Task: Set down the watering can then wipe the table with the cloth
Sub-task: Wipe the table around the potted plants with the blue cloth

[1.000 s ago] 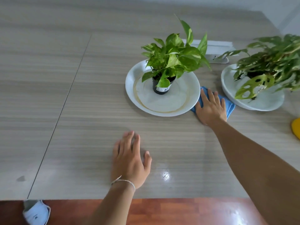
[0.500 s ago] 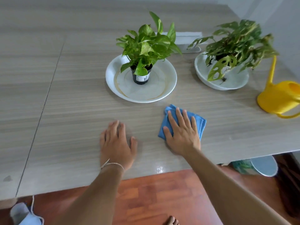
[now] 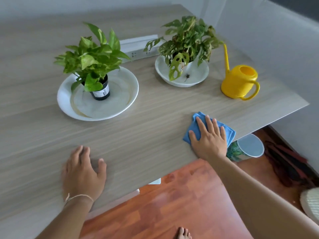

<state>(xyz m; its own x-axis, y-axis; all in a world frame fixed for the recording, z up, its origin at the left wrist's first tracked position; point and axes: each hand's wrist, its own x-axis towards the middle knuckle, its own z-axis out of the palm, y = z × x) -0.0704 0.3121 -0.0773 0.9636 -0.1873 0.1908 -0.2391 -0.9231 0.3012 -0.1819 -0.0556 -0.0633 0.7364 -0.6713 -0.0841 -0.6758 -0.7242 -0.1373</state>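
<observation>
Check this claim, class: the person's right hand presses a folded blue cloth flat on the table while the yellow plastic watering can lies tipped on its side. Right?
No. In the head view the yellow plastic watering can stands upright; the right hand does press the folded blue cloth.

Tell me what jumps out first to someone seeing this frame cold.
Probably the yellow watering can, standing upright near the table's far right corner, clear of both hands. Next, the right hand pressed flat on a blue cloth at the near right edge of the table. Two potted plants in white dishes sit behind, and the left hand rests flat on the bare tabletop.
</observation>
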